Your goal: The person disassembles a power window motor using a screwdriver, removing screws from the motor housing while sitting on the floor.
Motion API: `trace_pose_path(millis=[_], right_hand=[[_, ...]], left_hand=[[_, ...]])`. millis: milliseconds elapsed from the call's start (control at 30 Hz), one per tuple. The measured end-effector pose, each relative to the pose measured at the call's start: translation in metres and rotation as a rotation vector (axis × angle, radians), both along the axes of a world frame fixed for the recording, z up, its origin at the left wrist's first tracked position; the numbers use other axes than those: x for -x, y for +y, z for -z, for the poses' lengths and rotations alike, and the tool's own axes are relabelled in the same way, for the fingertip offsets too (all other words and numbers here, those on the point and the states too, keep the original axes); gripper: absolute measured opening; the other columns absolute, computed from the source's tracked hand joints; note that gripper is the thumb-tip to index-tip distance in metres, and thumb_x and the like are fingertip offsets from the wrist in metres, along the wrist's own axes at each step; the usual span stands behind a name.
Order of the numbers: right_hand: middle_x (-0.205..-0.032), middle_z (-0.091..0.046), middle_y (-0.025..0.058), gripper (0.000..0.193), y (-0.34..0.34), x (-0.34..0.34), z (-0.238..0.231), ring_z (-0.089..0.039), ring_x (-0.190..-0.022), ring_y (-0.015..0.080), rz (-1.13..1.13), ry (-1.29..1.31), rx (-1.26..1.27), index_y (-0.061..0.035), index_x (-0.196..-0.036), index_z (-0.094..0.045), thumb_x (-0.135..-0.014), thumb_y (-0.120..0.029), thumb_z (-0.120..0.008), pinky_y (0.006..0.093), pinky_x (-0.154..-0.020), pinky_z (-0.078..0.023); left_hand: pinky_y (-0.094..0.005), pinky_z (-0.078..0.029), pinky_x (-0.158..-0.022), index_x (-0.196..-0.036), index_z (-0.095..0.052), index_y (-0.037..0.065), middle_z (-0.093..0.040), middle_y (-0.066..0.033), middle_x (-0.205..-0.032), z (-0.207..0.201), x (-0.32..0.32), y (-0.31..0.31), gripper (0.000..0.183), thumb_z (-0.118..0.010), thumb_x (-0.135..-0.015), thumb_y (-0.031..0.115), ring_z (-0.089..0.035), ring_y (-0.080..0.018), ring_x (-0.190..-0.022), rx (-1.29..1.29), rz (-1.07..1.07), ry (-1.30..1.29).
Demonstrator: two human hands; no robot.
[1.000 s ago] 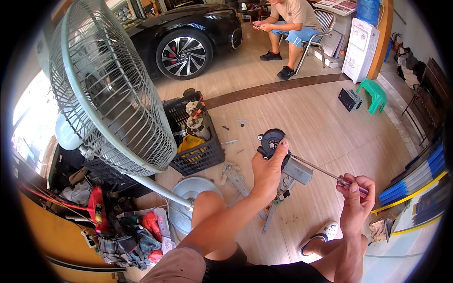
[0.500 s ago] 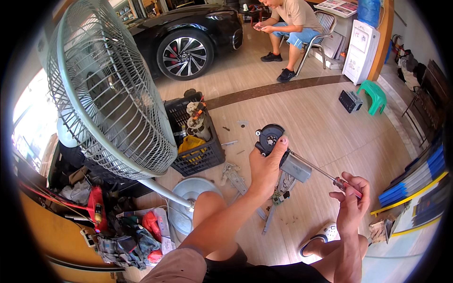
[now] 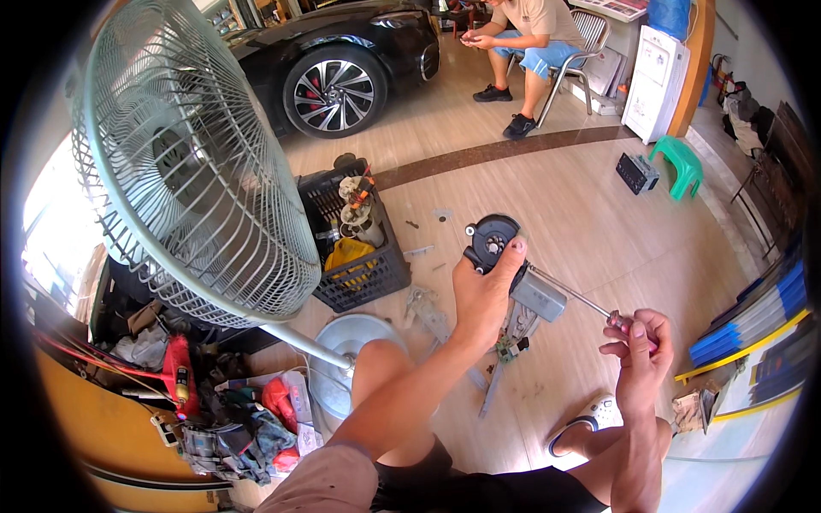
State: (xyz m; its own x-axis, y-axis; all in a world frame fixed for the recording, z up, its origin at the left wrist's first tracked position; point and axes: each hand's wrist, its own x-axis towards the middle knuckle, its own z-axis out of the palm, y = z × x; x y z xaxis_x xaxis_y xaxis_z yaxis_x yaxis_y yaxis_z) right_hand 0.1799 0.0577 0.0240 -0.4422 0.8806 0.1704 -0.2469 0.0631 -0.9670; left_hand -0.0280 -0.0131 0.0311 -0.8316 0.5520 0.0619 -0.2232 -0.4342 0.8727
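Note:
My left hand (image 3: 486, 295) grips an electric motor (image 3: 540, 297) with a round black gear housing and a grey metal can, held above the floor. My thumb lies along the housing's right side. In my right hand (image 3: 643, 355) is a screwdriver (image 3: 590, 303) with a long metal shaft and a red handle, pinched between thumb and fingers. Its shaft slants up and left to the motor beside my left thumb; the tip's exact seat is hidden. Below the motor, metal bracket parts (image 3: 520, 321) and a small green circuit board (image 3: 510, 349) lie on the floor.
A large standing fan (image 3: 299, 338) rises at my left, before a black crate (image 3: 372, 282) of parts. A black car (image 3: 342, 38) is parked ahead. Another person (image 3: 526, 43) sits on a metal chair. A green stool (image 3: 682, 167) and car stereo (image 3: 637, 173) stand right.
My right fingers have closed a little more round the screwdriver handle. Both hands and the motor keep nearly the same place. The fan head has turned slightly, and the view has shifted a little.

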Motion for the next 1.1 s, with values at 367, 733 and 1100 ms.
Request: trace_pose_path(millis=[367, 733, 1100], right_hand=[[-0.074, -0.065, 0.0111, 0.025, 0.003, -0.006, -0.002, -0.06, -0.055, 0.0131, 0.063, -0.151, -0.133, 0.0041, -0.096, -0.059, -0.096, -0.021, -0.062, 0.0237, -0.052, -0.05], [-0.079, -0.068, 0.0082, 0.032, 0.004, -0.013, 0.005, -0.064, -0.06, 0.0149, 0.017, -0.428, -0.854, 0.0031, -0.104, -0.064, -0.083, -0.019, -0.076, 0.025, -0.051, -0.05], [-0.067, -0.059, 0.0098, 0.027, -0.013, -0.005, 0.017, -0.058, -0.05, 0.0208, 0.049, -0.521, -1.015, 0.0023, -0.106, -0.063, -0.088, -0.018, -0.068, 0.0306, -0.044, -0.046]], left_hand=[[-0.0221, -0.044, -0.066, -0.096, -0.065, 0.004, -0.062, 0.0022, -0.085, 0.001, 0.009, 0.005, 0.029, -0.077, -0.085, 0.027, -0.054, -0.0055, -0.074, 0.066, -0.006, 0.017], [-0.0219, -0.045, -0.066, -0.096, -0.067, 0.005, -0.062, 0.0035, -0.084, 0.001, 0.022, 0.0, 0.03, -0.078, -0.083, 0.03, -0.053, -0.0045, -0.073, 0.041, 0.154, 0.074], [-0.0228, -0.048, -0.072, -0.102, -0.068, 0.002, -0.065, 0.0008, -0.091, -0.004, 0.024, -0.006, 0.032, -0.079, -0.082, 0.025, -0.057, -0.0053, -0.079, -0.012, 0.218, 0.135]])
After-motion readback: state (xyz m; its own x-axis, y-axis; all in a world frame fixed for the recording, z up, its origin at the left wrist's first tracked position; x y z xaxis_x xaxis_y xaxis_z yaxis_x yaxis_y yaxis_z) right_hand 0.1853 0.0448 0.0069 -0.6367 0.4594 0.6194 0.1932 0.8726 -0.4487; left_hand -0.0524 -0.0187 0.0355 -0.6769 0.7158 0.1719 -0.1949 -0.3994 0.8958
